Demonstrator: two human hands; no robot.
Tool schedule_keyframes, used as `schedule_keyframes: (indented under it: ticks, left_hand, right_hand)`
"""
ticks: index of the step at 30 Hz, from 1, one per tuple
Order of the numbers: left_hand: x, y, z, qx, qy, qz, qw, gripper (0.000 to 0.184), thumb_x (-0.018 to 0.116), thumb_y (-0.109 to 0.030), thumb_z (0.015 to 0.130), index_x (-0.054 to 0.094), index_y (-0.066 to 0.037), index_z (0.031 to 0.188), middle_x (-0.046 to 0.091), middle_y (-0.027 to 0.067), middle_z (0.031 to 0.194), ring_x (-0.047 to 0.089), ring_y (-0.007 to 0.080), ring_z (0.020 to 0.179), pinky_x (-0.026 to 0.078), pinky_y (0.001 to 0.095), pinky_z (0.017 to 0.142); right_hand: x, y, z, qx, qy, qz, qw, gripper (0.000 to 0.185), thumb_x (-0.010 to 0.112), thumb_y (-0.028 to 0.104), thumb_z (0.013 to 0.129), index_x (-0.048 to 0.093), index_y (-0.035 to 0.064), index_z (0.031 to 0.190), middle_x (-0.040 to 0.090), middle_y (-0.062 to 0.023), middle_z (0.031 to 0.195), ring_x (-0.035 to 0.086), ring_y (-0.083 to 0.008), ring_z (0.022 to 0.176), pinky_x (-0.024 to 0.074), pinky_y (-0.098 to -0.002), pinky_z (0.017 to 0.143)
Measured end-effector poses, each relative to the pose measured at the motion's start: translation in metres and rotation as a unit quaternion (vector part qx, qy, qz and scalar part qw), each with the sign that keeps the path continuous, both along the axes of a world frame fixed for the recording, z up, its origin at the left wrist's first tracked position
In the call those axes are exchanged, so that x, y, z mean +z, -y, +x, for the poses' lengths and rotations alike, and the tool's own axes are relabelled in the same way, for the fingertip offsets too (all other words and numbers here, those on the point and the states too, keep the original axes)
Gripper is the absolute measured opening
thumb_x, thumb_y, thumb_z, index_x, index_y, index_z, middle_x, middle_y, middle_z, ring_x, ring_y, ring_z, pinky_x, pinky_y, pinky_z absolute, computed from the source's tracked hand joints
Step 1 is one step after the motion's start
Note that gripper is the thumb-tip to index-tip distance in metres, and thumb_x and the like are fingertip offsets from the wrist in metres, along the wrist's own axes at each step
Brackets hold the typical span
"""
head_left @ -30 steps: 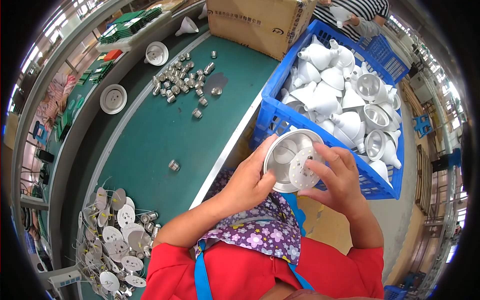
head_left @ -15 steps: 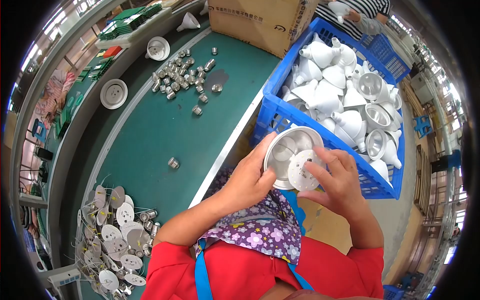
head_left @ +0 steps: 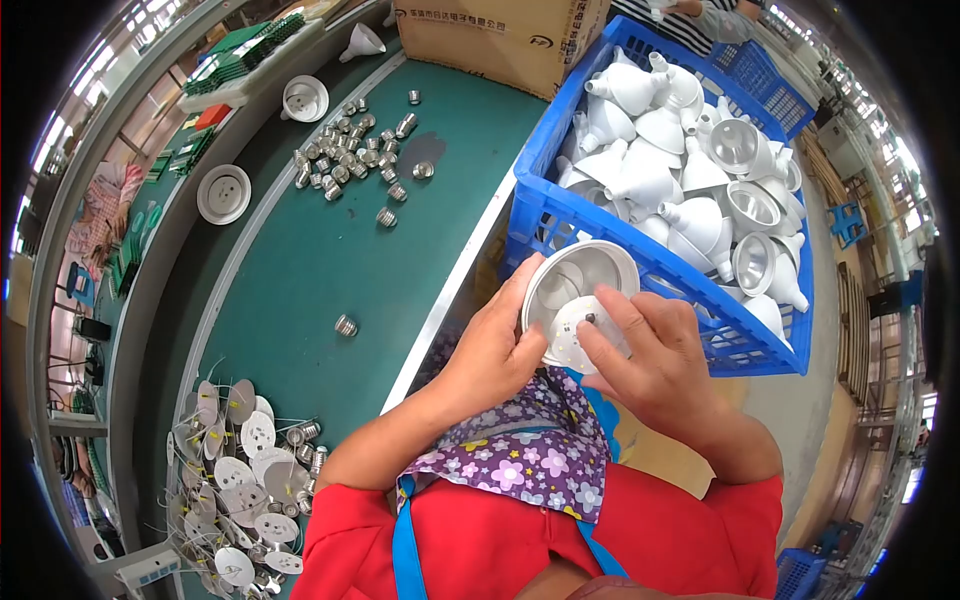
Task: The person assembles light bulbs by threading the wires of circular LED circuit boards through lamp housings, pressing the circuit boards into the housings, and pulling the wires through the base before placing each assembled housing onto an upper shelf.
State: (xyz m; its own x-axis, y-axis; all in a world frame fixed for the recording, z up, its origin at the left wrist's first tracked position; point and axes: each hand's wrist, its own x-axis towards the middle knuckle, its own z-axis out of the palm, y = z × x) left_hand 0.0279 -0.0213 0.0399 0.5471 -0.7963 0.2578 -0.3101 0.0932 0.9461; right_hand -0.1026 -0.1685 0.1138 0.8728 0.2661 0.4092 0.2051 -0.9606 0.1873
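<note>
A white funnel-shaped bulb housing (head_left: 628,262) with a shiny inside is gripped at its rim by my left hand (head_left: 500,340), thumb at the near edge. My right hand (head_left: 655,350) has its thumb and fingers on a round white LED board (head_left: 568,345) with small yellowish dots and a dark part near its middle. The board lies tilted, partly inside the housing's mouth. My right fingers cover part of it.
A blue crate (head_left: 640,245) full of white housings (head_left: 630,180) stands at the right. On the green bench (head_left: 290,290) are metal screw caps (head_left: 350,150) and a pile of wired round boards (head_left: 235,475). A cardboard box (head_left: 500,40) stands at the back; a person in stripes is beyond the crate.
The LED board has moved left and deeper into the housing's mouth, with my right fingers following over it. My view has shifted slightly.
</note>
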Motion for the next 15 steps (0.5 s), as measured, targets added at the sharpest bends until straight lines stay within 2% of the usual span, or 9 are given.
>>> schedule_keyframes:
  ticks: [2,8,15]
  left_hand:
    - [0.0005,-0.0014,-0.0002,-0.001,-0.007,0.004,1.0,0.06,0.046,-0.003,0.082,0.025,0.004,0.138,0.043,0.0271,0.129,0.048,0.034,0.118,0.038,0.0361,0.097]
    - [0.0031,-0.0056,-0.0008,-0.001,-0.025,0.007,1.0,0.06,0.046,-0.003,0.082,0.025,0.003,0.138,0.044,0.0267,0.128,0.05,0.0337,0.116,0.04,0.0361,0.095]
    - [0.0037,-0.0088,-0.0016,-0.009,-0.014,-0.008,1.0,0.059,0.046,-0.003,0.082,0.026,0.004,0.137,0.044,0.0267,0.127,0.051,0.0327,0.113,0.04,0.0359,0.095]
  right_hand:
    - [-0.0006,-0.0013,0.0009,0.001,-0.01,0.019,1.0,0.036,0.071,0.021,0.062,0.06,0.0113,0.095,0.056,-0.0125,0.113,0.05,-0.0229,0.093,0.0345,-0.035,0.068]
    - [0.0034,-0.0016,0.002,-0.002,-0.064,0.068,0.996,0.058,0.081,0.026,0.047,0.06,0.014,0.1,0.053,-0.0115,0.117,0.049,-0.0246,0.098,0.0354,-0.037,0.073]
    - [0.0014,0.005,0.0084,-0.013,-0.083,0.08,0.993,0.061,0.081,0.028,0.048,0.059,0.0142,0.104,0.053,-0.012,0.116,0.049,-0.0275,0.1,0.0391,-0.0387,0.079]
